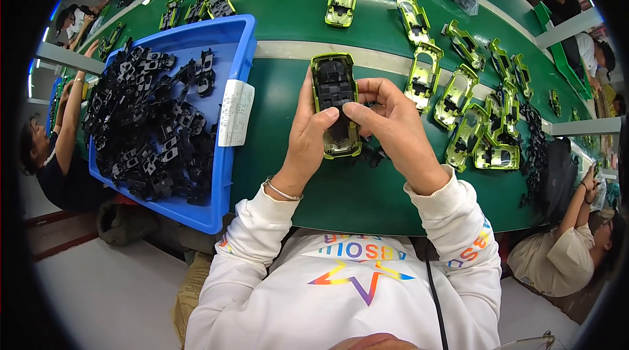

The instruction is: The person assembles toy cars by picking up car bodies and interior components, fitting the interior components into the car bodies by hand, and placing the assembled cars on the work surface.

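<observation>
One car body [336,88], open side up toward me, is in both my hands above the green bench [367,201], between the blue bin and a cluster of shells. Left hand [304,128] grips its left side, fingers mostly hidden, thumb laid on the black insert [335,73]. Right hand [392,119] grips from the right, fingers curled, thumb tip on the same insert, just beside the left thumb. Bracelet [283,191] on my left wrist. A few loose black pieces [373,155] lie near my right hand, partly hidden. To my left, the blue bin [247,39] is heaped with black parts [147,121]; a paper label [236,113] hangs on its right wall. To my right, the green shells [457,96] lie at various angles, several touching; past them, a dark pile [535,137]. Beyond the pale strip [295,50], one shell [343,0] lies well apart. Co-workers sit at both sides.
</observation>
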`<move>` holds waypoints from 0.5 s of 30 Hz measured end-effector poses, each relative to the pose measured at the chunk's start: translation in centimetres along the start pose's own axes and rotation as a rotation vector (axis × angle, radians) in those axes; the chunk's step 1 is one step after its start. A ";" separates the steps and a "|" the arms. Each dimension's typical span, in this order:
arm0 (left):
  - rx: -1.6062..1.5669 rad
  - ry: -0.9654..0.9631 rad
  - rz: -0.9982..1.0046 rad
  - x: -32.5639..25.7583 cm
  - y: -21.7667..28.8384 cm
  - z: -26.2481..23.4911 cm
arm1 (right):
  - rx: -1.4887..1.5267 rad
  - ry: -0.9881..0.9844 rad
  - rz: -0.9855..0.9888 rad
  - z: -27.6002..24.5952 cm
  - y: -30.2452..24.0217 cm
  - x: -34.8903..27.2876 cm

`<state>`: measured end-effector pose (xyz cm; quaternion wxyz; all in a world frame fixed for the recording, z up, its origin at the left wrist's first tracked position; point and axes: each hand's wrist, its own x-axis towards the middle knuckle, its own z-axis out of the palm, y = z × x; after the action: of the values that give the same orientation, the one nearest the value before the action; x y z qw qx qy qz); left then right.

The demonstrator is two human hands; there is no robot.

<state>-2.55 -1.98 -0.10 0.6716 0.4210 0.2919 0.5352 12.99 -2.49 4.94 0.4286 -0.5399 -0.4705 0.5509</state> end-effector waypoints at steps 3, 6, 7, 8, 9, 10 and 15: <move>0.017 0.048 -0.007 0.2 -0.4 0.2 | 0.030 0.013 0.069 0.0 0.9 0.4; -0.055 0.035 -0.032 0.4 -0.6 0.1 | 0.004 0.034 0.093 0.1 1.1 0.6; -0.070 0.052 -0.061 0.4 -0.5 0.2 | 0.006 0.034 0.090 0.1 1.3 0.7; -0.084 0.069 -0.089 0.5 -0.4 0.3 | 0.023 0.030 0.102 0.0 1.5 0.9; -0.080 0.066 -0.083 0.6 -0.6 0.1 | 0.040 0.027 0.111 0.0 1.7 1.0; -0.049 0.074 -0.086 0.8 -1.0 -0.1 | 0.041 0.027 0.101 -0.1 1.8 1.1; -0.135 0.175 -0.033 4.4 -0.4 0.0 | -0.051 0.040 -0.064 -2.0 2.0 1.2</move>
<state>-1.23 2.25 -0.19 0.6792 0.3215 0.3194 0.5773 15.04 -1.56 2.75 0.4413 -0.5462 -0.4928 0.5139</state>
